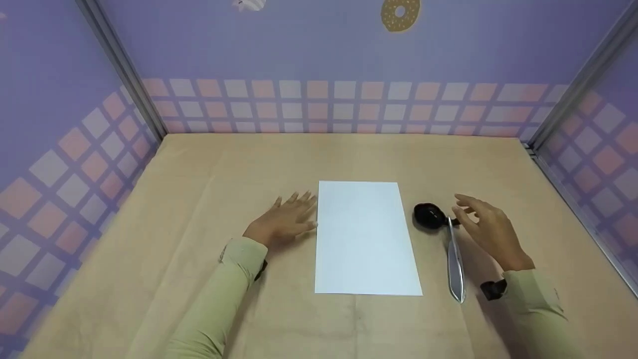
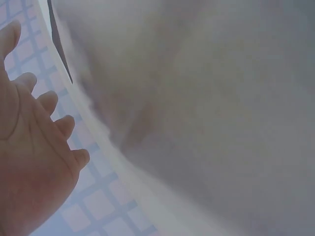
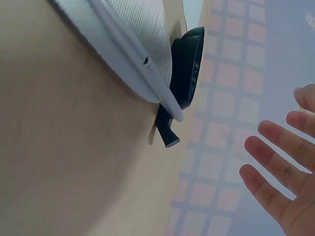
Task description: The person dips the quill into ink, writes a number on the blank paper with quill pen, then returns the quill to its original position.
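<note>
A blank white sheet of paper [image 1: 366, 239] lies on the cloth-covered table. My left hand [image 1: 286, 217] is spread palm down at its left edge, thumb and fingertips close to the paper; whether they touch it I cannot tell. In the left wrist view the left hand [image 2: 37, 147] holds nothing. To the right of the paper lies a small black bowl-shaped scoop [image 1: 428, 216] with a short handle. A long, slim, silver-edged thing [image 1: 455, 269] with a finely ribbed face lies against that handle. My right hand [image 1: 491, 229] hovers beside both, fingers loosely bent and holding nothing.
A beige cloth [image 1: 239, 164] covers the table. Purple walls with pink and white checks [image 1: 319, 104] stand behind and at both sides, joined by grey metal corner posts [image 1: 119, 65].
</note>
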Demonstrator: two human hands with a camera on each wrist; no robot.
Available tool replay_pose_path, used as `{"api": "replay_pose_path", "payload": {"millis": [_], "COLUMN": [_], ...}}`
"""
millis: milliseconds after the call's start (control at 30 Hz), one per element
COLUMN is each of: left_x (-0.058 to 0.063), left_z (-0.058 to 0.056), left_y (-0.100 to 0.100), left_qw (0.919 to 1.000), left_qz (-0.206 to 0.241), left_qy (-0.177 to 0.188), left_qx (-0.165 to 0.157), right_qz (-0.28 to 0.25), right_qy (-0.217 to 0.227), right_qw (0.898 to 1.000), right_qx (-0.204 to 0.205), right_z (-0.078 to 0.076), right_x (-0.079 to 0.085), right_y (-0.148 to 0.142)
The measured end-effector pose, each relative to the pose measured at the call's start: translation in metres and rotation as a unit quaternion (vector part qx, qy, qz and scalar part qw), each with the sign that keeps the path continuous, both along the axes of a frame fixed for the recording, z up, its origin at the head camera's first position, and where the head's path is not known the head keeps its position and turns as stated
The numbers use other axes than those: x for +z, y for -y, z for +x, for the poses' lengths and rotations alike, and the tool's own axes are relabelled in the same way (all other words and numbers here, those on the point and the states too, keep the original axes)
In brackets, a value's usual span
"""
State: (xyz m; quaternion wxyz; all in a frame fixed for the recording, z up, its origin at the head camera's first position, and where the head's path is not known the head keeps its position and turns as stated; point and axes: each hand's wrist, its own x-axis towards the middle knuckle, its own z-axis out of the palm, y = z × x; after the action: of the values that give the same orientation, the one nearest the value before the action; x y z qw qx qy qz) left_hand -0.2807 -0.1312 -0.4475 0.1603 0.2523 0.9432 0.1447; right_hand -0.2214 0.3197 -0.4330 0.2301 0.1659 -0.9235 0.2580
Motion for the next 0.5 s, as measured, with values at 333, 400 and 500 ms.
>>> {"api": "replay_pose_path", "payload": {"millis": [333, 400, 500], "left_x": [-0.002, -0.002, -0.002], "left_z": [-0.001, -0.003, -0.004], "left_y": [-0.008, -0.009, -0.009], "left_qw": [0.9994, 0.9992, 0.999], "left_qz": [-0.031, -0.037, -0.04], "left_qy": [0.0, 0.003, 0.009], "left_qx": [-0.013, -0.015, -0.016], "right_qz": [0.012, 0.016, 0.019], "right_qy": [0.005, 0.007, 0.013], "right_qw": [1.0, 1.0, 0.999], "right_qx": [0.018, 0.023, 0.033], "right_z": [-0.001, -0.001, -0.002], "right_x": [-0.004, -0.004, -0.005], "right_y": [-0.01, -0.012, -0.015]}}
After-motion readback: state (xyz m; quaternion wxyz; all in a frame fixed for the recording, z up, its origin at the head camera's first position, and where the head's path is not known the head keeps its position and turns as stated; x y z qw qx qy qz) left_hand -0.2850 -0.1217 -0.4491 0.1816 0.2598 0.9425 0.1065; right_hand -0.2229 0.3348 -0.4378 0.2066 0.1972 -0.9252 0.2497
